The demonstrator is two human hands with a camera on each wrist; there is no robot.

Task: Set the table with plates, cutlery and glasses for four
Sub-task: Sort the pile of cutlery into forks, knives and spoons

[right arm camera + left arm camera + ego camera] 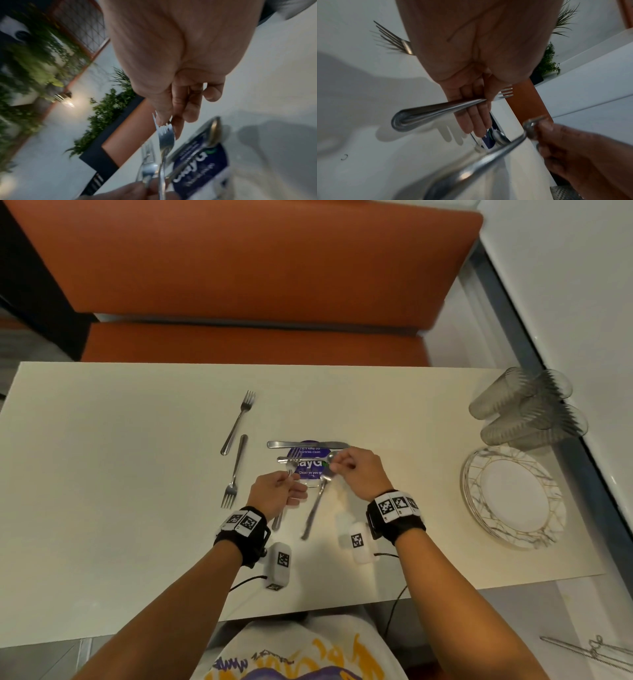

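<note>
My left hand [289, 477] grips a steel fork [294, 458] by its handle over the middle of the white table [102, 474], tines pointing away from me. In the left wrist view the fork [436, 111] lies across my curled fingers. My right hand [337, 467] pinches a spoon [315, 508] near its bowl, and the handle hangs down towards me. The same spoon [488, 159] shows blurred and close in the left wrist view. Two forks [239, 419] [234, 470], a knife [308, 444] and another spoon [308, 459] lie flat on the table.
A stack of gold-patterned plates [513, 498] sits at the right end of the table, with several ribbed glasses [527, 409] behind it. A purple sticker [310, 472] is under the lying spoon. An orange bench [257, 268] stands beyond the far edge.
</note>
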